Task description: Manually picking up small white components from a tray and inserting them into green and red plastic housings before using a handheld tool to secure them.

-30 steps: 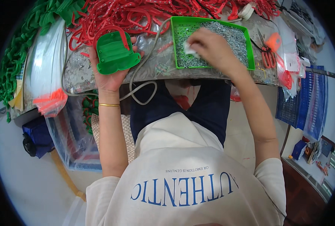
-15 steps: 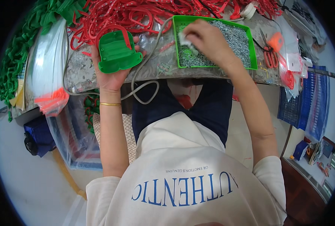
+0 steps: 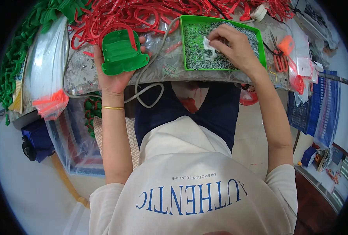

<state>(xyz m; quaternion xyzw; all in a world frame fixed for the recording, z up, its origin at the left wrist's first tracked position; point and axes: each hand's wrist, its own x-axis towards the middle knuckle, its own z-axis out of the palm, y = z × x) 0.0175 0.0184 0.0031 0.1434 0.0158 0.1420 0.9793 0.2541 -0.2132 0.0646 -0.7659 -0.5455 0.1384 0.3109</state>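
Propped in my left hand [image 3: 113, 83] is a green plastic shell [image 3: 120, 58], its hollow inside with small round posts facing up. My fingers wrap behind it and show at its right edge. A red strap [image 3: 132, 39] crosses the shell's upper right corner and loops over its top. My right hand [image 3: 238, 49] pinches a small crumpled-looking white piece [image 3: 207, 43] above a shallow green tray [image 3: 183, 43]. Small silvery screws [image 3: 244, 35] fill much of the tray. Whether the white piece touches them, I cannot tell.
A heap of red straps [image 3: 142, 15] lies behind the shell. Scissors [image 3: 280, 60] with orange handles rest right of the tray. A grey cord [image 3: 164, 43] loops between shell and tray and hangs over the table edge. Clear plastic bags [image 3: 46, 62] and green parts [image 3: 9, 74] lie left.
My right hand has moved rightward across the tray with the white piece, uncovering the tray's left part. My left hand keeps the shell in nearly the same place.
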